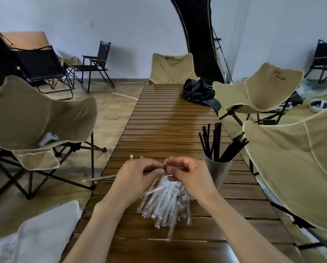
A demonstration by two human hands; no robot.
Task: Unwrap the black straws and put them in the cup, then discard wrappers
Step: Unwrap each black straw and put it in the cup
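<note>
Beige camp chairs (45, 118) flanking slatted wooden table (168, 114); black bag (198, 91) at far end. Grey cup (216, 172) holding black straws (218, 143), just right of hands. Left hand (138, 177) and right hand (189, 175) pinching wrapped straw (102, 179) above clear wrapper pile (164, 204); contents hard to discern.

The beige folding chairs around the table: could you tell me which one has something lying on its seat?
The beige chair left of the table: a white game controller lies on its seat.

Indoor camping-style lounge/showroom: slatted wood table (164, 118) under hands, beige folding camp chairs (257, 88) w/ black ones around.
</note>
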